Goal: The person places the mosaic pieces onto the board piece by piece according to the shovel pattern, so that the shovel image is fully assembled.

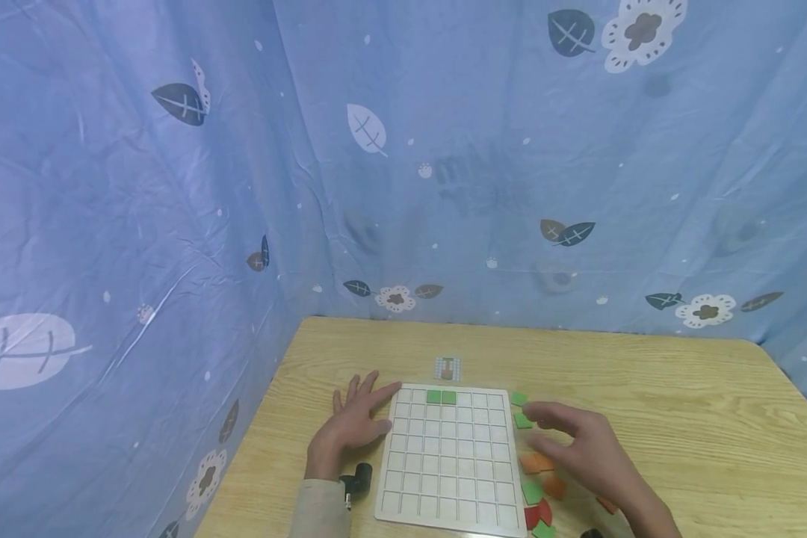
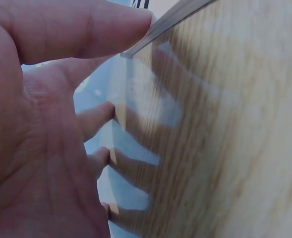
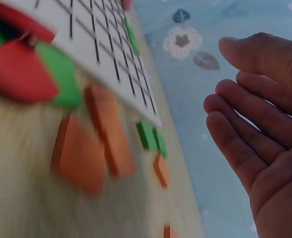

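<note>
A white gridded board point(image 1: 447, 463) lies on the table, with two green squares point(image 1: 433, 397) side by side in its top row. My left hand point(image 1: 351, 426) rests at the board's left edge, fingers spread, thumb and index fingertip at the rim. Over the loose pieces on the board's right side hovers my right hand point(image 1: 585, 444), its fingers loosely bent. In the right wrist view nothing lies between that hand's thumb and fingers. Nearest below it are green pieces point(image 3: 146, 136) and orange pieces point(image 3: 79, 156); red pieces point(image 3: 22, 72) lie closer to the near corner.
Beyond the board's top edge lies a small patterned card point(image 1: 447, 368). A black object point(image 1: 363, 477) sits beside my left wrist. Blue curtains point(image 1: 444, 187) with leaves and flowers hang behind and to the left of the wooden table point(image 1: 679, 418).
</note>
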Tool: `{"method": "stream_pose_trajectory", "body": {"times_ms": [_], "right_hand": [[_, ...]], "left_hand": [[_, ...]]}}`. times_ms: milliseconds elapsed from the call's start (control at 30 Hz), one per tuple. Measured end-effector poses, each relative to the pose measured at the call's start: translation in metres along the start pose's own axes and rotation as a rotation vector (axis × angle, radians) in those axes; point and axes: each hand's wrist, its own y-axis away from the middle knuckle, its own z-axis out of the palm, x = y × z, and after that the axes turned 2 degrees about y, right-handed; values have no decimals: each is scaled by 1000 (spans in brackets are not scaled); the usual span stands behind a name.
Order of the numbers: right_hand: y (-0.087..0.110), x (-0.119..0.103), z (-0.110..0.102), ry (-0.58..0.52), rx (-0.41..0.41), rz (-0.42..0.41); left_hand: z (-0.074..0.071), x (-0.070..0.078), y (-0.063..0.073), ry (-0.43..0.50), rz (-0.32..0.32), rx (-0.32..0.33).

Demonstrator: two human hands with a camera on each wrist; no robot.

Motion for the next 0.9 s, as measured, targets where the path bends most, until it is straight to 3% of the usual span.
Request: {"method": "stream_pose_trajectory", "body": {"times_ms": [167,433,700,800,900], "right_hand": [[23,17,-16,16,37,4],[54,49,-38,40,-49,235],[72,67,-46,67,-113,370],[76,71,-45,99,-116,367],[82,76,-41,149,-71,312]], "left_hand": [[0,0,1,7,4,-1],[0,0,0,8,2,1],[0,-1,-2,-7,26,6],[0,-2,-2,-5,28,5],[0,-2,-2,1,23,4]]}}
